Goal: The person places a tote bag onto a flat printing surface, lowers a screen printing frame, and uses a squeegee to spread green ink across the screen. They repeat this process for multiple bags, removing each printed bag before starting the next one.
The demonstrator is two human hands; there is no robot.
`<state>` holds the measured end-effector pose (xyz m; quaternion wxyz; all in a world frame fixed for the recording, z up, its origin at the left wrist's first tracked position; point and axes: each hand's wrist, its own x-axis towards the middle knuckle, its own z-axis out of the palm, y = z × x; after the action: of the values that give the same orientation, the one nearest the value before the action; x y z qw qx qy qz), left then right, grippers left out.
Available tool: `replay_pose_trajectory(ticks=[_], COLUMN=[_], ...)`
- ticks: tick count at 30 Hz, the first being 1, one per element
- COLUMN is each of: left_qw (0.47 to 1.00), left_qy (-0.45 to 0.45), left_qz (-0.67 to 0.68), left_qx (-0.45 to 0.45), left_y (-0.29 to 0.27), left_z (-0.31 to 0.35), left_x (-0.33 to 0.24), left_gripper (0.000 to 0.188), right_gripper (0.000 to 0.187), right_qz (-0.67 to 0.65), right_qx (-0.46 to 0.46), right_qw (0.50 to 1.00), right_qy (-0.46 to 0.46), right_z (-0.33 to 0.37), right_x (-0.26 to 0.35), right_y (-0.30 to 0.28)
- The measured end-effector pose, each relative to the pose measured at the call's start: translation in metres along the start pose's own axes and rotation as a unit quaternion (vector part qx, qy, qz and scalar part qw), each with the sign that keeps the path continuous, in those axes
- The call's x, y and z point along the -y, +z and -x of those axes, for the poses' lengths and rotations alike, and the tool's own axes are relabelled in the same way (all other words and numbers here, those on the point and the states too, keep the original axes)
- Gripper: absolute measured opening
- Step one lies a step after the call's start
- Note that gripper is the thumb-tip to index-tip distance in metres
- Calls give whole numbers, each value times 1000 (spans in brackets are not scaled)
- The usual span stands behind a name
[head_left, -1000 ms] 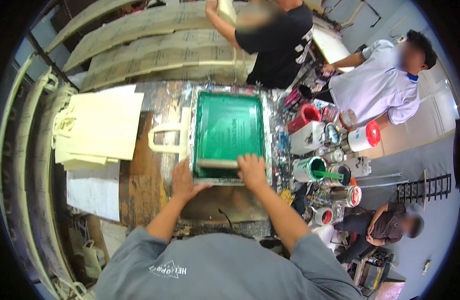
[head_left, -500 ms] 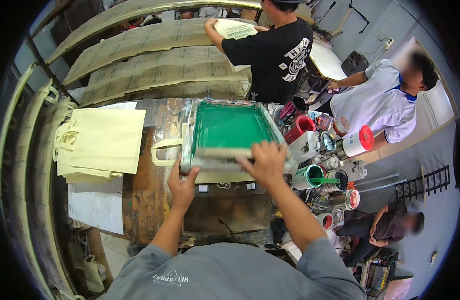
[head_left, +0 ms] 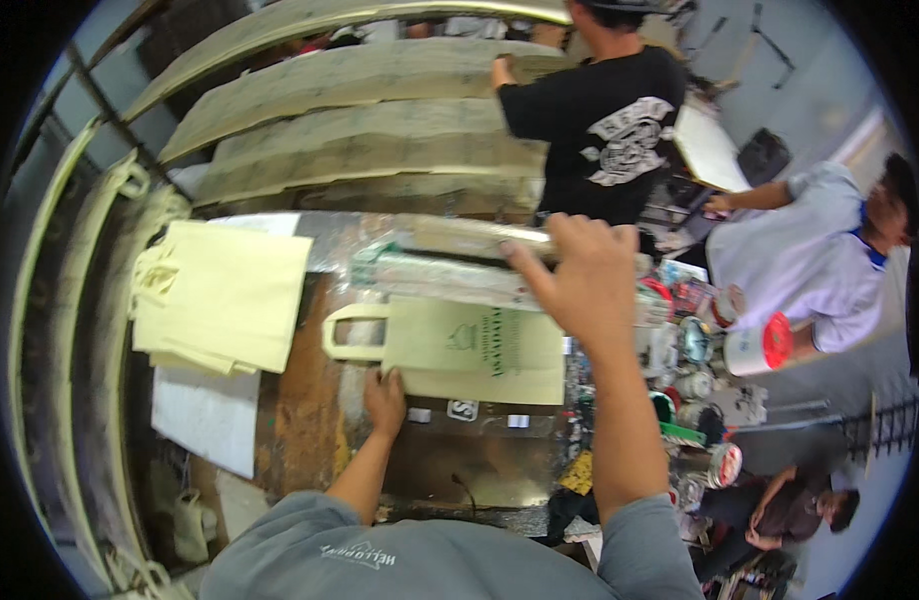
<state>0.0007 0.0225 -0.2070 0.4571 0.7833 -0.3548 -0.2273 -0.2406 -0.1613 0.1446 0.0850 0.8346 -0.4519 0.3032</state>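
A pale yellow tote bag (head_left: pixel 525 385) with green print lies flat on the table, its handle loop pointing left. At its near left corner, my left hand (head_left: pixel 385 402) has its fingers closed on the edge. Beyond the bag, a screen-printing frame (head_left: pixel 450 277) is tipped up, its near edge raised. My right hand (head_left: pixel 585 275) is wrapped over the right part of the wooden squeegee (head_left: pixel 470 238) at the raised frame, thumb on the near side. The frame's green ink surface is hidden from this angle.
A stack of blank yellow bags (head_left: pixel 225 295) lies left on the stained table (head_left: pixel 300 400). Ink tubs, including a red-lidded white bucket (head_left: pixel 755 345), crowd the right side. Racks of bags (head_left: pixel 360 130) stand beyond. A person in black (head_left: pixel 610 130) and one in white (head_left: pixel 800 260) stand nearby.
The screen frame has tipped up and away, uncovering the printed bag. My right hand moved farther and right with the squeegee; my left hand left the frame for the bag's corner.
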Motion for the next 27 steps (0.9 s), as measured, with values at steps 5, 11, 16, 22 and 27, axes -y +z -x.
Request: replay_pose_trajectory(ticks=[5, 11, 16, 22, 27], left_qw=[982, 966, 979, 985, 883], left_qy=[86, 118, 37, -41, -46], left_qz=[26, 76, 168, 149, -227], left_qx=[164, 216, 106, -82, -409], left_y=[-45, -198, -331, -392, -390], left_z=[-106, -219, -283, -330, -332], left_x=[-100, -169, -135, -18, 84], left_gripper=[46, 53, 53, 56, 64], right_gripper=[52, 51, 49, 45, 44], right_qz=[5, 7, 24, 65, 45], right_qx=[38, 37, 54, 61, 69], right_qw=[998, 998, 997, 994, 995], right_qy=[40, 46, 59, 60, 57], right_z=[-28, -32, -21, -3, 4], right_x=[-10, -3, 4, 7, 6], right_y=[-7, -7, -9, -5, 7])
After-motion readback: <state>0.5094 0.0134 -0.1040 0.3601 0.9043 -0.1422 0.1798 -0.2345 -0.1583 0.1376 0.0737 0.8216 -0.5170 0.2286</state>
